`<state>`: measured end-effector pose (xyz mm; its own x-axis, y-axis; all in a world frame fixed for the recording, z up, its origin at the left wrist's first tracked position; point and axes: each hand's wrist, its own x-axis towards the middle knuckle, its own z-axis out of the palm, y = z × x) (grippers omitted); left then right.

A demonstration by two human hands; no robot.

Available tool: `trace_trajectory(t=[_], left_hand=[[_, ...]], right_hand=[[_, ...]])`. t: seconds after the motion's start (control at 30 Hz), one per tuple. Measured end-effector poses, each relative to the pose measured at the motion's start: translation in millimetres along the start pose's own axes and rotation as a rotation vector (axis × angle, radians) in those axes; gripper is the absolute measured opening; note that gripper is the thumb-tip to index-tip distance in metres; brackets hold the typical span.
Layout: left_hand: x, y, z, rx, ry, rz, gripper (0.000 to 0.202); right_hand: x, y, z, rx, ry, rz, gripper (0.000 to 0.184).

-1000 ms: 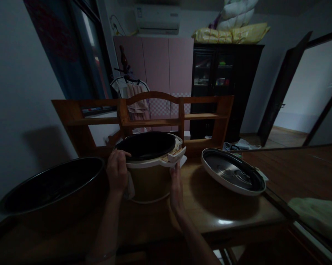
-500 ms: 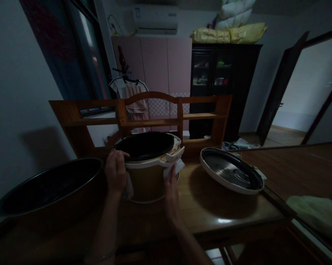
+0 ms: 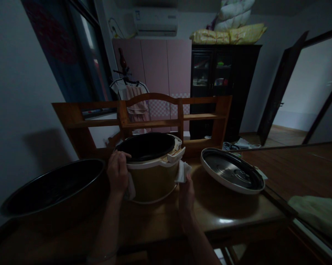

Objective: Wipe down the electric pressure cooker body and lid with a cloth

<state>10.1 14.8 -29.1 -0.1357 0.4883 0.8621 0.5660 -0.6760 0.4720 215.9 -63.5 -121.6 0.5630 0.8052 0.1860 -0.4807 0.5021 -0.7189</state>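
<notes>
A rice cooker body (image 3: 152, 182) with a gold-toned side, a cream rim and a dark inside stands on the wooden table in front of me. My left hand (image 3: 118, 172) is closed on its left rim, thumb lying along the top edge. In my right hand (image 3: 186, 195) is a crumpled white wipe (image 3: 183, 171), pinched in the fingers beside the cooker's right side, below the cream latch (image 3: 176, 155). Left of the cooker rests a dark inner pot (image 3: 95, 183), tilted. The cooker lid (image 3: 233, 171) lies on the right, its metal underside facing up.
A low wooden shelf (image 3: 152, 124) runs along the table's back edge, just behind the cooker. The table (image 3: 154, 221) ends close to me. Pale green fabric (image 3: 317, 211) lies at the lower right. A wall (image 3: 25, 121) stands close on the left.
My right hand has moved right and slightly down with the wipe, round the cooker's side. The left hand keeps its hold on the rim.
</notes>
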Motion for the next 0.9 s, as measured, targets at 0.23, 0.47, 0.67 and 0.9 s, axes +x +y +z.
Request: trace_trajectory(t=[0.23,0.47,0.67,0.9], left_hand=[[-0.5,0.6,-0.4,0.002,-0.009,-0.018,0.040],[-0.1,-0.9,-0.6,0.012,-0.019,-0.005,0.041],[0.2,-0.3,-0.6,0.001,-0.013,-0.012,0.040],[0.0,1.0,-0.8,0.012,-0.016,-0.020,0.040]], right_hand=[[8.8,-35.7,-18.6,0.260,-0.064,0.124,0.056],[7.9,-46.3,-15.1,0.355,-0.076,0.085,0.053],[6.0,-37.4,-18.4,0.123,0.038,0.081,0.057],[13.4,-27.4,-31.0,-0.016,0.128,0.015,0.048]])
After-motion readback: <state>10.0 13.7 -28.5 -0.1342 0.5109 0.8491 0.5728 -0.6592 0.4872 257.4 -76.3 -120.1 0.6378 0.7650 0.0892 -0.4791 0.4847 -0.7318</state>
